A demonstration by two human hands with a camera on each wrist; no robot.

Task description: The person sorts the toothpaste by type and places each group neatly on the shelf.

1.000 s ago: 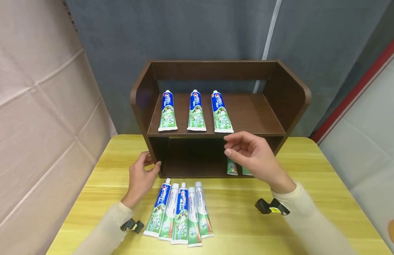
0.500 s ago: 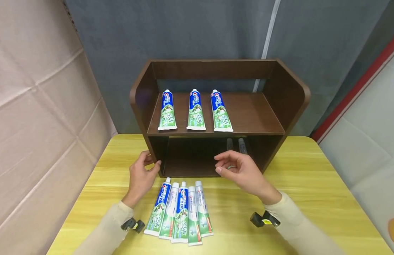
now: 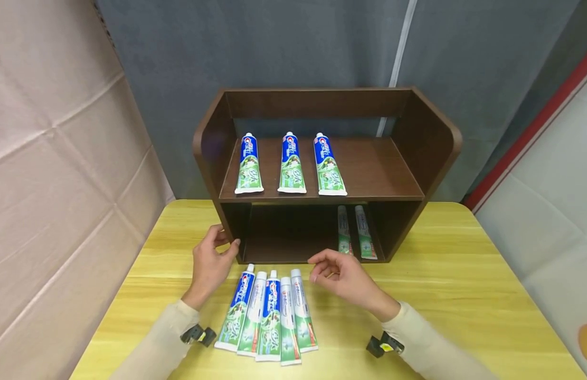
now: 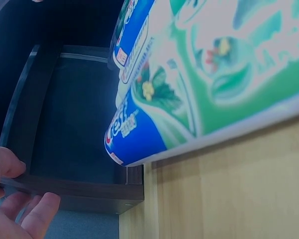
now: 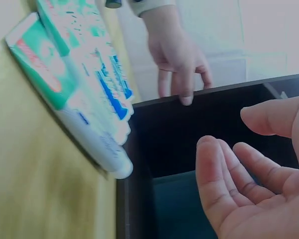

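My left hand (image 3: 212, 266) holds the lower left side panel of a dark brown two-tier shelf (image 3: 322, 199), thumb on one face and fingers on the other. My right hand (image 3: 343, 277) hovers before the shelf's front edge, fingers loosely bent, thumb apart, holding nothing. Just left of it, several toothpaste tubes lie fanned on the table, caps towards the shelf. The rightmost is a slim white-and-green toothpaste tube (image 3: 303, 311); at the far left is a blue-and-green toothpaste tube (image 3: 236, 309). In the right wrist view, the slim tube (image 5: 70, 99) lies nearest that hand.
Three blue-and-green tubes, among them the middle tube (image 3: 291, 163), lie on the upper tier. Two slim tubes, including the right one (image 3: 365, 232), lie at the lower tier's right. A yellow wooden table (image 3: 441, 295) bears everything; a grey curtain (image 3: 298, 42) hangs behind.
My right hand has moved down and left from the lower tier's right opening towards the fanned tubes, uncovering the two slim tubes inside. The left hand stays on the panel.
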